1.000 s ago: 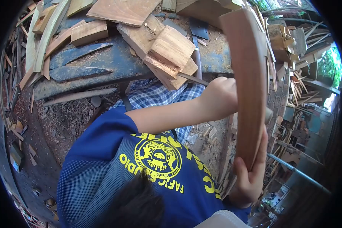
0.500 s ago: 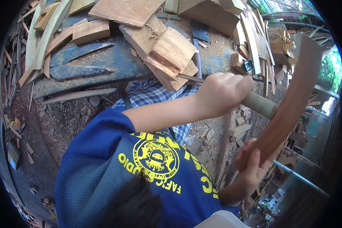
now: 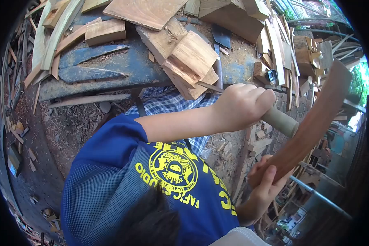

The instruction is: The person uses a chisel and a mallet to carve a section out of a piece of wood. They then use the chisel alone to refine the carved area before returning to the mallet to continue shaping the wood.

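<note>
My left hand is closed around a chisel, its thick round wooden handle sticking out to the right of the fist. The chisel's narrow blade points left, its tip at the near edge of a pale wood block. That block lies on other wood pieces at the bench edge. Lower right, my right hand grips the near end of a long, slightly curved brown wooden bat. The bat's side is right at the butt of the chisel handle and overlaps it in this view.
Wood offcuts, a wide board and a small block lie on the worn blue bench. Long wood strips stand at the right. Plaid cloth covers my lap under the bench edge. Chips litter the ground.
The far end of the bat has swung downward in view, and the butt of the chisel handle sits slightly lower. The whole view has shifted a little. Both hands keep their hold.
</note>
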Demonstrator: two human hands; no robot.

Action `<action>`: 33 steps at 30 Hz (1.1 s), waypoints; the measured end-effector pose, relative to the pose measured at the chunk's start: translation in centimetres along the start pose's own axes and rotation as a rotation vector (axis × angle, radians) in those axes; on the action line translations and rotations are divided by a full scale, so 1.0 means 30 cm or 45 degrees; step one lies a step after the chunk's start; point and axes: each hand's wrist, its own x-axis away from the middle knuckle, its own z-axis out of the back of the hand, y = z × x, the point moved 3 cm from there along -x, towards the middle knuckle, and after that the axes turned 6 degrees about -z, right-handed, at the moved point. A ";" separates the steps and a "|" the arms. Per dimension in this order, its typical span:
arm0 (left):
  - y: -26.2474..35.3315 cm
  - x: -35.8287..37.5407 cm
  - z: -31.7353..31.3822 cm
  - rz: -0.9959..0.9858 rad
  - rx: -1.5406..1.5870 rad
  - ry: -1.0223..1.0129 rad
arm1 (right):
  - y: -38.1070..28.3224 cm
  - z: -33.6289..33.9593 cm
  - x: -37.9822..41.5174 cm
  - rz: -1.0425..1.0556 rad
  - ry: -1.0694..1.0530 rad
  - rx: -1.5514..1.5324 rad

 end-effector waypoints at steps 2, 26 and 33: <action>-0.002 0.012 -0.011 -0.022 -0.002 -0.009 | 0.058 0.071 -0.036 0.194 0.055 -0.118; 0.046 0.090 -0.085 -0.211 -0.177 -0.201 | 0.242 0.072 0.061 -0.113 -0.090 -0.497; 0.061 0.168 -0.132 -0.316 -0.186 -0.464 | 0.365 0.049 0.047 -0.271 -0.222 -0.714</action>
